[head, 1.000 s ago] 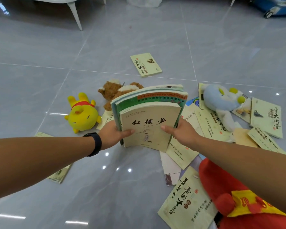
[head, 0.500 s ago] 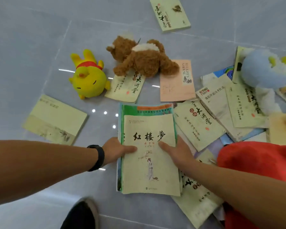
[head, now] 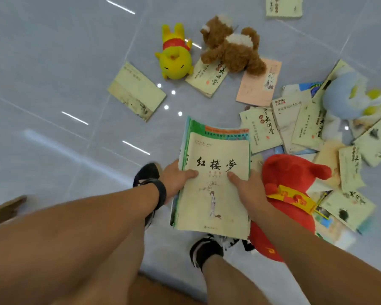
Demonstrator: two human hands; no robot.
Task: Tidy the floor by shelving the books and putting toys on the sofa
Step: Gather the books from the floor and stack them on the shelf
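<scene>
While our left hand [head: 176, 179] and right hand [head: 249, 190] clamp the cream-covered paperback stack [head: 213, 183] by its sides (thumbs on top), bare grey tile floor [head: 64, 84] lies open leftward; a red plush toy [head: 288, 194] crowds the right edge.

You're holding a stack of books [head: 213, 183] at the frame's centre, a cream cover with black brush lettering on top and a green-edged book beneath it. Your left hand [head: 176, 180] grips its left edge, your right hand [head: 248, 190] its right edge. Above, a yellow plush [head: 174, 57] lies beside a brown plush dog [head: 231, 46], which rests partly on a cream book [head: 207, 78] and a pink book [head: 259, 83]. A lone cream book [head: 136, 91] lies flat at upper left. A red plush [head: 288, 194] sits just right of the stack, and a pale blue plush [head: 348, 97], blurred, seems to lie on scattered cream books [head: 306, 126] at right.
</scene>
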